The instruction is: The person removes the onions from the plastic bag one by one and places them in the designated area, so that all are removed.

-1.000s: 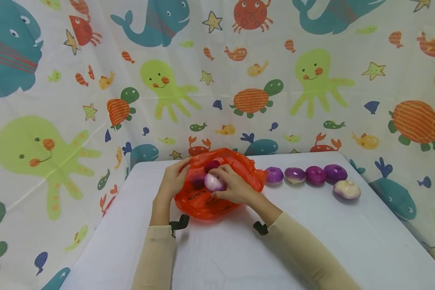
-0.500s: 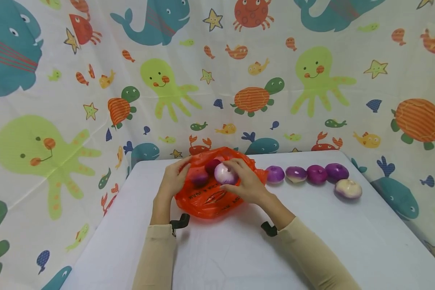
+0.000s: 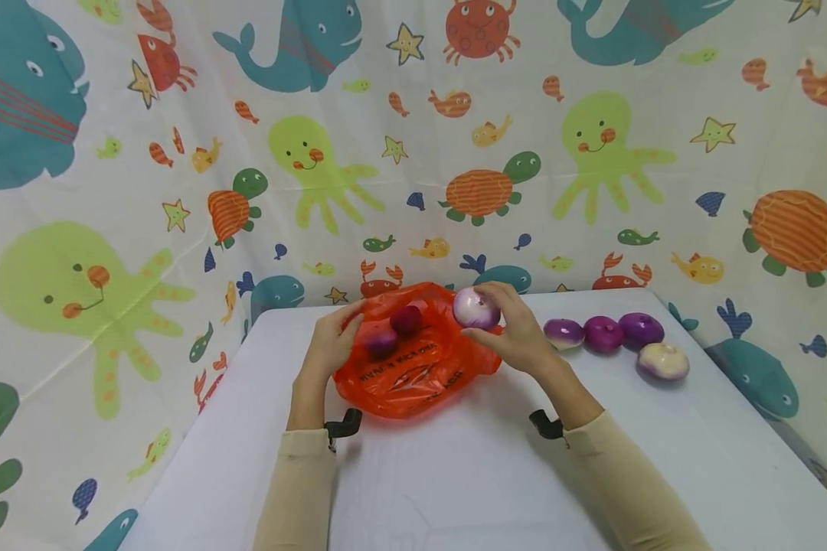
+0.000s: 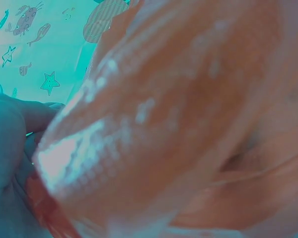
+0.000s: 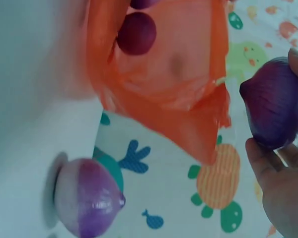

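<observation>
My right hand [image 3: 520, 329] holds an onion [image 3: 476, 308], white and purple, between thumb and fingers above the right side of a red plastic bag [image 3: 413, 383]. In the right wrist view the same onion [image 5: 275, 104] shows its dark purple side and pointed tip, apart from the bag. With its thumb and fingers, my left hand [image 3: 329, 344] grips the bag's left edge. Inside the mouth of the bag lie a purple onion [image 3: 381, 344] and a darker onion [image 3: 406, 321]. The left wrist view is mostly filled by blurred bag film [image 4: 139, 124].
Right of the bag, a purple-and-white onion [image 3: 563, 334] and two purple onions, one [image 3: 603, 334] beside another [image 3: 641, 330], form a row. A pale onion [image 3: 663, 361] sits in front of the row's right end. A patterned curtain [image 3: 413, 138] hangs behind the white table [image 3: 441, 490].
My right hand has lifted the onion out of the bag and carried it to the right, now covering the row's leftmost onion in the head view. My left hand stays at the bag's edge.
</observation>
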`<state>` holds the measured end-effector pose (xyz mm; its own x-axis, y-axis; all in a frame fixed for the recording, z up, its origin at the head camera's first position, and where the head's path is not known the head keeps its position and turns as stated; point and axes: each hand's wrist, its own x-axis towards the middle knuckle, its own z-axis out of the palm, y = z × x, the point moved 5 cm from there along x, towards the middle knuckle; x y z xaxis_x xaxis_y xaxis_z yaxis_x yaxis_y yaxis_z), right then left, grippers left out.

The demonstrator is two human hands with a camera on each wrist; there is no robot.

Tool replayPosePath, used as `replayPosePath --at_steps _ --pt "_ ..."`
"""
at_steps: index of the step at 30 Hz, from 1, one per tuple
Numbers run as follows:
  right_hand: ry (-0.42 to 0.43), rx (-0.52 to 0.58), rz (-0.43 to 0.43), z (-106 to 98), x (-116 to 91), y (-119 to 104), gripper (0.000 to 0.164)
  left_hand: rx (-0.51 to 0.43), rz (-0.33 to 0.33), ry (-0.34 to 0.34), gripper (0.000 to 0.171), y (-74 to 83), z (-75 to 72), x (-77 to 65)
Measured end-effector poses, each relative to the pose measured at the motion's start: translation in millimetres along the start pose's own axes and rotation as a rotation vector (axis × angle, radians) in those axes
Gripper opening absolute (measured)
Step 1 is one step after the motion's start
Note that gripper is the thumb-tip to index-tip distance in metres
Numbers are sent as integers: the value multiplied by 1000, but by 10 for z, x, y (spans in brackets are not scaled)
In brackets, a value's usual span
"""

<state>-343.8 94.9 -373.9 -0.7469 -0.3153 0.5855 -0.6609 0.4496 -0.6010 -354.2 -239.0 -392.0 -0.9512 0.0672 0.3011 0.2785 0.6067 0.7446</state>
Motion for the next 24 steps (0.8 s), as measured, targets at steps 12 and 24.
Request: replayPosePath --at_steps 12,24 --pt "41 -63 47 -391 -59 212 69 -5 -19 1 43 -34 16 -1" --pt "57 -123 132 -731 -172 415 71 -8 -17 0 43 -34 26 9"
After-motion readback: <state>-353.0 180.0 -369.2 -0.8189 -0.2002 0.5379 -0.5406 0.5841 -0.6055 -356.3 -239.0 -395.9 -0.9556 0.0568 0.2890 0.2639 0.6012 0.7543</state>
